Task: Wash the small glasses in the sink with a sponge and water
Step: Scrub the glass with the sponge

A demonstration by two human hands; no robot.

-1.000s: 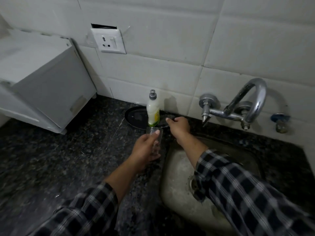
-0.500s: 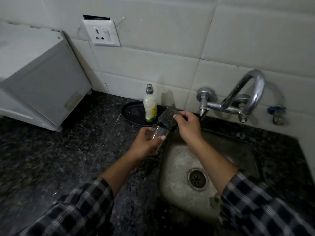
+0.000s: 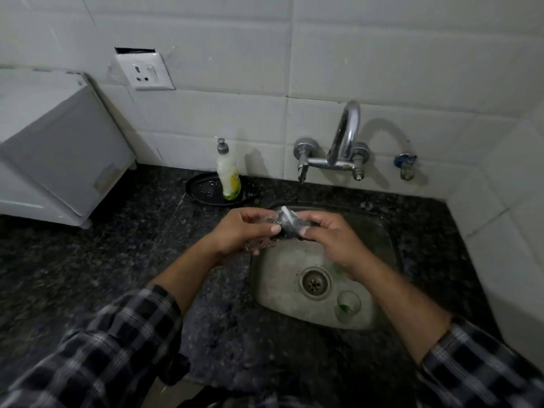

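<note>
Home kitchen: steel sink [image 3: 266,278], wall tap [image 3: 343,142], granite counter [image 3: 103,260], tiles.

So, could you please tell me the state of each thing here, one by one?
left hand: grips the held glass.
right hand: holds the sponge against that glass.
held glass: lying sideways over the sink edge.
second glass: upright in the sink, green residue inside.
tap: no water visible.
soap bottle: upright on the black tray.
</note>
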